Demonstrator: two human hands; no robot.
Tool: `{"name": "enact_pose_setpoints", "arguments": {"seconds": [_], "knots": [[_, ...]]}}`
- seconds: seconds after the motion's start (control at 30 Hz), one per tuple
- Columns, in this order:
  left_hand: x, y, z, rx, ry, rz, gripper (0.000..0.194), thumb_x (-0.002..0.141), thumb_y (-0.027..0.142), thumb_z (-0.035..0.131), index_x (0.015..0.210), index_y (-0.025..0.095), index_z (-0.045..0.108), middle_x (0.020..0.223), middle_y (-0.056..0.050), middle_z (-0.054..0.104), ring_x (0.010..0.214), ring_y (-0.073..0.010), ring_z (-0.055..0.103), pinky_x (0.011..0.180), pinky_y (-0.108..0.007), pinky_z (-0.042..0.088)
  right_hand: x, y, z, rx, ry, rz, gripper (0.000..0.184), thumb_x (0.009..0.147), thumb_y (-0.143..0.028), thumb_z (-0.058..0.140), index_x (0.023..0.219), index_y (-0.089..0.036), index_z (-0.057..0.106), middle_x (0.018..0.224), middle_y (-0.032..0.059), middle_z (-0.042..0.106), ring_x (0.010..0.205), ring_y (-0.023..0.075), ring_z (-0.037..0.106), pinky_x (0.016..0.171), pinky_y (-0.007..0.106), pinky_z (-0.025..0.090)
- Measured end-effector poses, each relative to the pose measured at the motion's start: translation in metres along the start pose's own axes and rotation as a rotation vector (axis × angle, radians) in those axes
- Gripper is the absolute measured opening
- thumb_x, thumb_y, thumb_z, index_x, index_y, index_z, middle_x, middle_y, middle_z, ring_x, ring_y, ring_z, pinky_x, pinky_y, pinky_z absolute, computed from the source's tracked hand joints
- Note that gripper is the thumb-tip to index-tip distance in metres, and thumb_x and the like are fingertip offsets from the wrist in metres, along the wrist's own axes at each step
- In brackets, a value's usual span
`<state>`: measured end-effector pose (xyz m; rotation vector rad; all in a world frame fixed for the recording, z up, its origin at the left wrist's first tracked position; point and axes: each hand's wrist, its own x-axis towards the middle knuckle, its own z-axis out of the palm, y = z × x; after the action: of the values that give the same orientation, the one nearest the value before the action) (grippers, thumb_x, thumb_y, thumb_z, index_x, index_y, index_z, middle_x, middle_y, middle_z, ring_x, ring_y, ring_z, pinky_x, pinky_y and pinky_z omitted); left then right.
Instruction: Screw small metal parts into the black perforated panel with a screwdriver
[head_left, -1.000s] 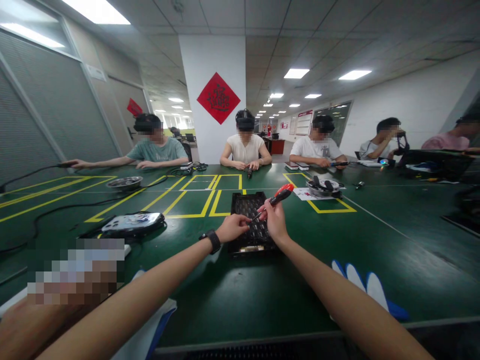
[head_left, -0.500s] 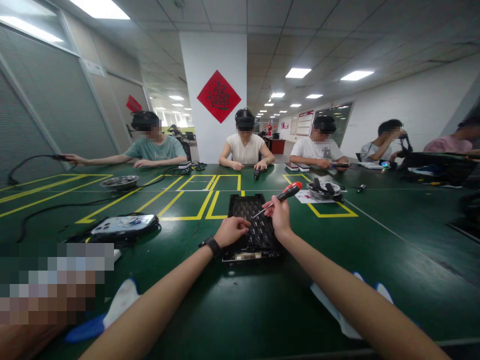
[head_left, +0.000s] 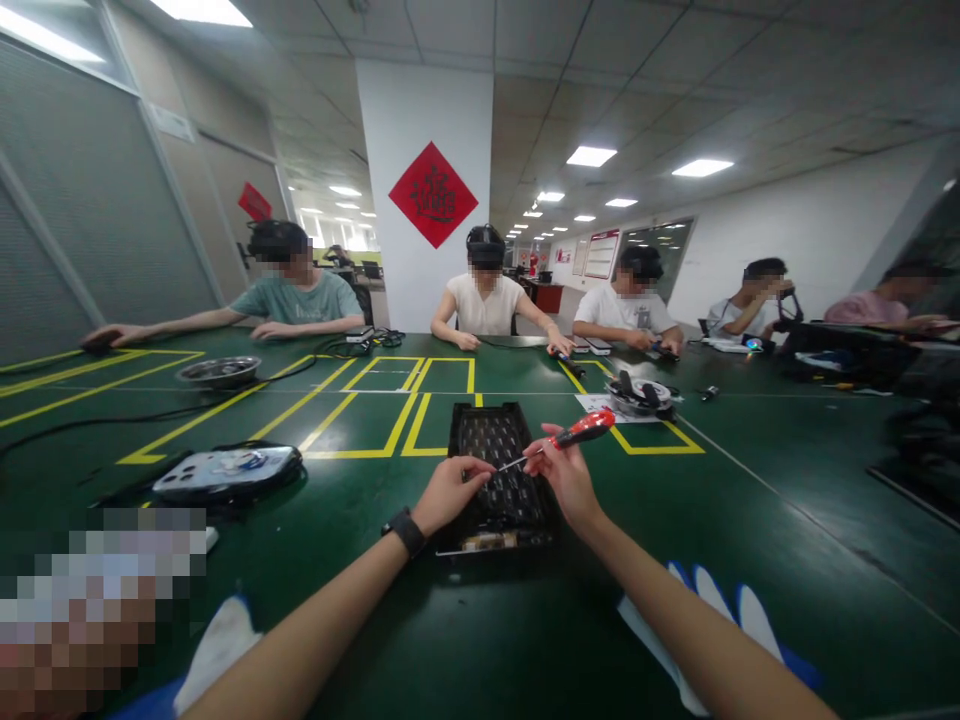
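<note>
A screwdriver point(head_left: 581, 428) with a red and black handle is gripped in my right hand point(head_left: 564, 470), its thin shaft slanting down to the left. My left hand point(head_left: 455, 490) has thumb and fingers pinched together right at the screwdriver's tip; what they hold, if anything, is too small to make out. Beneath both hands lies an open black tray-like case point(head_left: 491, 420) on the green table point(head_left: 360, 600). Small shiny bits cover its patterned inside, and a pale strip runs along the near edge.
White and blue gloves point(head_left: 225, 640) lie by my forearms. Left are a silvery-blue device point(head_left: 225, 470) with cables and a metal bowl point(head_left: 219, 372); a round bowl of dark parts point(head_left: 641, 393) stands right. Several people sit across the table. Someone's arm, pixelated, shows lower left.
My left fingers have moved up to the screwdriver's tip and pinched. The screwdriver has tilted flatter. The person opposite has moved a dark tool to the right.
</note>
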<state>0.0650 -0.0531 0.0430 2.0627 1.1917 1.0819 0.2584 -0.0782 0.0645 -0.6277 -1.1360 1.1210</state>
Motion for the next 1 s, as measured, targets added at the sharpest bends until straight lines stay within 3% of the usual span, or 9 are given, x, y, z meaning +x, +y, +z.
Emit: {"name": "enact_pose_setpoints", "arguments": {"seconds": [0.23, 1.0], "knots": [[-0.006, -0.001, 0.001, -0.005, -0.019, -0.035, 0.025, 0.075, 0.036, 0.054, 0.084, 0.017, 0.068, 0.079, -0.004, 0.068, 0.072, -0.0163, 0.061, 0.070, -0.027, 0.045, -0.011, 0.009, -0.003, -0.026, 0.036, -0.074, 0.023, 0.084, -0.034, 0.042, 0.103, -0.022, 0.044, 0.079, 0.0010, 0.062, 0.063, 0.0135, 0.059, 0.072, 0.034, 0.047], [-0.009, -0.009, 0.006, 0.063, -0.044, -0.002, 0.031, 0.075, 0.037, 0.052, 0.086, 0.013, 0.068, 0.077, -0.005, 0.069, 0.067, -0.0156, 0.060, 0.063, -0.025, 0.043, -0.030, 0.009, 0.001, -0.240, -0.150, -0.161, 0.023, 0.086, -0.033, 0.041, 0.106, -0.021, 0.041, 0.085, 0.0023, 0.059, 0.068, 0.0121, 0.058, 0.071, 0.030, 0.046]]}}
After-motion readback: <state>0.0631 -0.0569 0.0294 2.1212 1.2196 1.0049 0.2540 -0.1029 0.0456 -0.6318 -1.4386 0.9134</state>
